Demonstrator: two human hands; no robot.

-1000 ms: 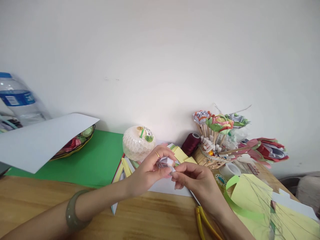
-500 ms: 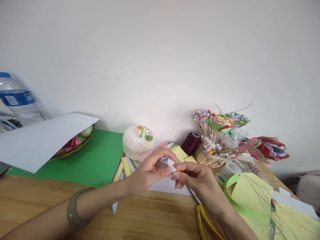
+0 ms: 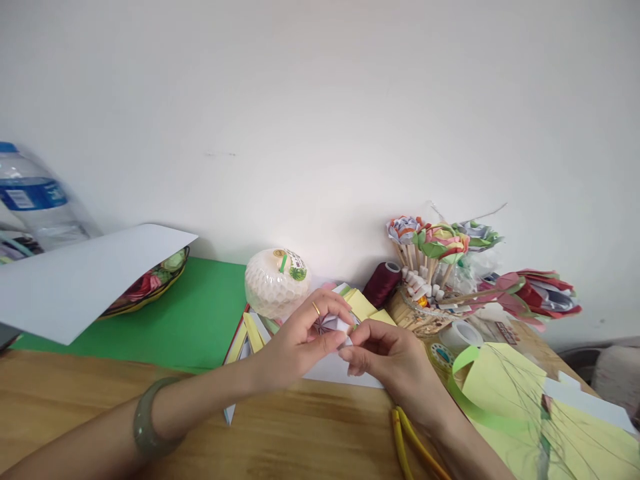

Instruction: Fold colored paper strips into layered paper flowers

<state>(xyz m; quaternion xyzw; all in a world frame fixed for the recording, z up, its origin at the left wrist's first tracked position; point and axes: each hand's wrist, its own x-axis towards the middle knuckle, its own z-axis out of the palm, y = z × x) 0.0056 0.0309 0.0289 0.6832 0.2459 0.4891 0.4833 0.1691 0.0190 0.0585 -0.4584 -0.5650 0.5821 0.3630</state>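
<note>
My left hand (image 3: 295, 343) and my right hand (image 3: 387, 357) meet above a wooden table (image 3: 75, 393), both pinching a small folded paper piece (image 3: 333, 325) with pale pink and white pleats. The left thumb and fingers curl around its left side; a gold ring sits on one finger and a green bangle on the wrist. The right fingertips press its right edge. Under the hands lie white, yellow and red paper sheets (image 3: 250, 333).
A white netted round fruit (image 3: 276, 283) stands behind the hands on a green sheet (image 3: 200, 313). Left: a bowl of paper flowers (image 3: 150, 287) under a white sheet, and a water bottle (image 3: 35, 200). Right: a maroon thread spool (image 3: 383, 283), a basket of paper flowers (image 3: 435, 267), tape, yellow-handled pliers (image 3: 410, 447), yellow paper.
The view shifted slightly. My right fingers slid a little closer along the folded paper; both hands keep their pinch on it.
</note>
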